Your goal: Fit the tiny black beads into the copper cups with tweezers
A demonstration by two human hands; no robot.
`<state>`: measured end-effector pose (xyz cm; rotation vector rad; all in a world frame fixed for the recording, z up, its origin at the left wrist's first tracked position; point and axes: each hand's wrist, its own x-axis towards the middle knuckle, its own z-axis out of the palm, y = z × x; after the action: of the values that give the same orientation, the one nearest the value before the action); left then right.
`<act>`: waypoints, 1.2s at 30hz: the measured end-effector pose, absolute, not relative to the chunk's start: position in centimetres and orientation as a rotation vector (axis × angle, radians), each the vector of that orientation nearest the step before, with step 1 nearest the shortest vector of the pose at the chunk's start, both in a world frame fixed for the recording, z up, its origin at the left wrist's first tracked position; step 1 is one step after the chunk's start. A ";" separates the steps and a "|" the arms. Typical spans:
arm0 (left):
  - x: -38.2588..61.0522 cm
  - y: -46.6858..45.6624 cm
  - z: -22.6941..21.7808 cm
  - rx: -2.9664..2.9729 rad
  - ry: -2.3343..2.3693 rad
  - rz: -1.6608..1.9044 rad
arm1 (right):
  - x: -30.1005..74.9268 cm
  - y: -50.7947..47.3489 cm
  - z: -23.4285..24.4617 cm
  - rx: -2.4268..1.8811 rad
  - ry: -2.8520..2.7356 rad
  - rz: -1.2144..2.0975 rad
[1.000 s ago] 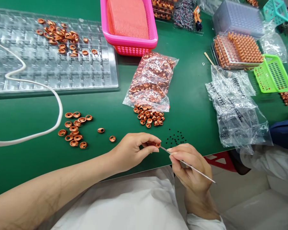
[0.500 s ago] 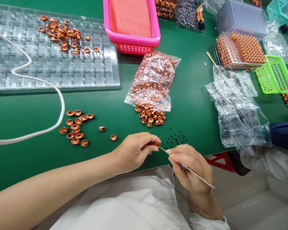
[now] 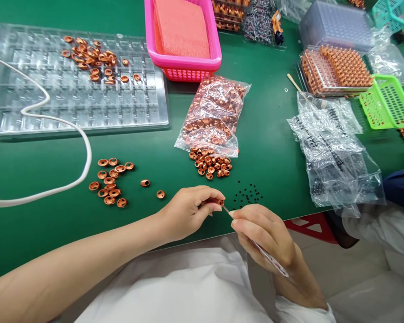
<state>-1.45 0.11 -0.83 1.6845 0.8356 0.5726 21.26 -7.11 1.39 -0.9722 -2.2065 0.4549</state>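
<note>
My left hand pinches a small copper ring at the front edge of the green table. My right hand grips thin metal tweezers, whose tip meets the ring. Just beyond the hands lies a scatter of tiny black beads. A loose pile of copper rings spills from a clear bag of rings. More rings lie in a group on the left.
A clear blister tray with rings and a white cable lies at the back left. A pink basket, crumpled plastic bags, a rack of copper pins and a green basket stand behind and right. Another person's sleeve is at the right edge.
My right hand has turned, so the tweezers' back end dropped lower and nearer my body. The tip stays at the ring. My left hand barely moved.
</note>
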 end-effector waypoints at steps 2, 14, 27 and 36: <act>-1.4 0.2 -0.7 1.660 0.837 0.545 | 21.1 -7.0 1.4 -0.979 -2.170 0.436; -1.2 0.5 -0.5 1.536 0.826 0.537 | 20.1 -7.1 2.0 -1.117 -1.938 0.417; -1.4 0.6 0.1 1.164 0.711 0.443 | 20.8 -7.8 1.1 -1.146 -1.981 0.501; -1.7 0.5 0.4 1.400 0.646 0.452 | 21.0 -7.3 -0.2 -1.013 -2.264 0.350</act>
<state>-1.65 0.49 0.35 1.3999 0.6463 0.4525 20.97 -7.34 -0.18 -1.0130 -2.2638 0.3504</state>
